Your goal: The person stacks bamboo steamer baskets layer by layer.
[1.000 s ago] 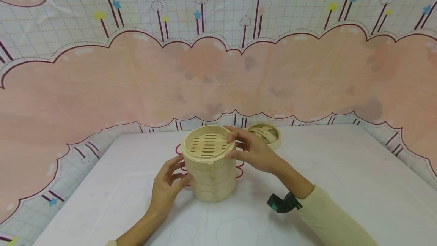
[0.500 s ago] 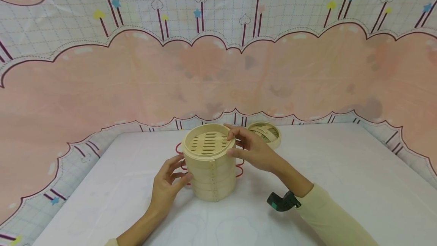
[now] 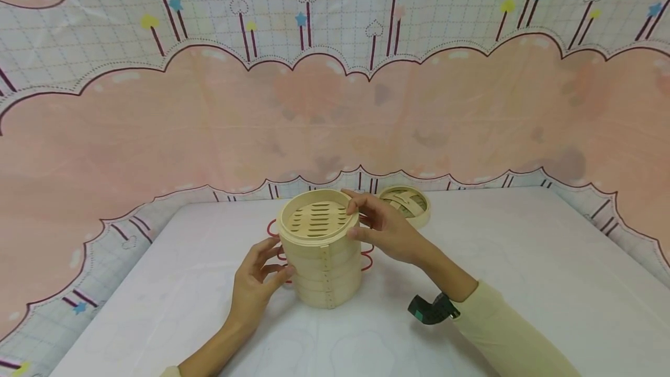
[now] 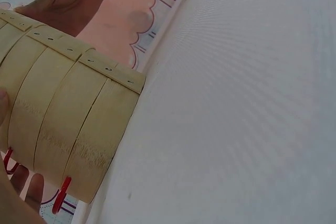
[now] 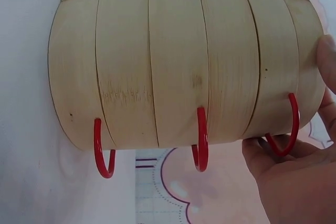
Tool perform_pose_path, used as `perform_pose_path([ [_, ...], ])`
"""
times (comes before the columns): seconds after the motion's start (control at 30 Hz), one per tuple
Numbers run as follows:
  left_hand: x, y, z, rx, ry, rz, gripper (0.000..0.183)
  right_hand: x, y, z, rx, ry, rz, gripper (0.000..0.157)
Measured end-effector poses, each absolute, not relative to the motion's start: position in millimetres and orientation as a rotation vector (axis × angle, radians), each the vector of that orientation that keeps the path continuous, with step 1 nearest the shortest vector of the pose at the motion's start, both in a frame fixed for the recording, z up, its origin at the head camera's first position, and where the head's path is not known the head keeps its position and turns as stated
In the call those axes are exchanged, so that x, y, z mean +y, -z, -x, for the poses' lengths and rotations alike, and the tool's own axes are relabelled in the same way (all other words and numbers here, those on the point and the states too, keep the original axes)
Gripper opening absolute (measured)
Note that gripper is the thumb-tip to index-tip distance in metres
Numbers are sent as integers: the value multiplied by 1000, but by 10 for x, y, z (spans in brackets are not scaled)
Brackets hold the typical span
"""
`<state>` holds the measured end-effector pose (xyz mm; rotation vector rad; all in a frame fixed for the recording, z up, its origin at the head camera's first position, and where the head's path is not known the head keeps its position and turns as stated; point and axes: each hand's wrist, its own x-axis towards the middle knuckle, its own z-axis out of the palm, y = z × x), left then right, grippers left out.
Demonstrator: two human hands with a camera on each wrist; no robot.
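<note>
A stack of bamboo steamer baskets [image 3: 327,275] stands upright on the white table, its top tier showing a slatted floor inside the rim. Red loop handles [image 5: 201,140] stick out from its sides. My left hand [image 3: 253,284] holds the stack's left side, thumb on the near wall and fingers reaching round behind. At the upper right, my right hand [image 3: 389,228] grips the top tier [image 3: 319,241], with the index finger over the rim and the thumb against the outer wall. In the right wrist view, fingertips [image 5: 257,153] show beside the uppermost red handle.
Behind my right hand lies a round woven bamboo lid [image 3: 404,203], partly covered by that hand. A white cloth covers the table [image 3: 502,249]. A printed pink and white backdrop [image 3: 314,115] rises at the far edge. My right wrist carries a black device [image 3: 433,310].
</note>
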<state>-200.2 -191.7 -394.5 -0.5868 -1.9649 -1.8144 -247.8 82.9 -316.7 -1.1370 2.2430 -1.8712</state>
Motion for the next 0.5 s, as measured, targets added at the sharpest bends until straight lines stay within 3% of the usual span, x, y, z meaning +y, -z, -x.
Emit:
perform_pose_path([
  [0.5,-1925,3955,2013,-1872,1868,649,72,938,3281,2620,1984,2024,1166,26],
])
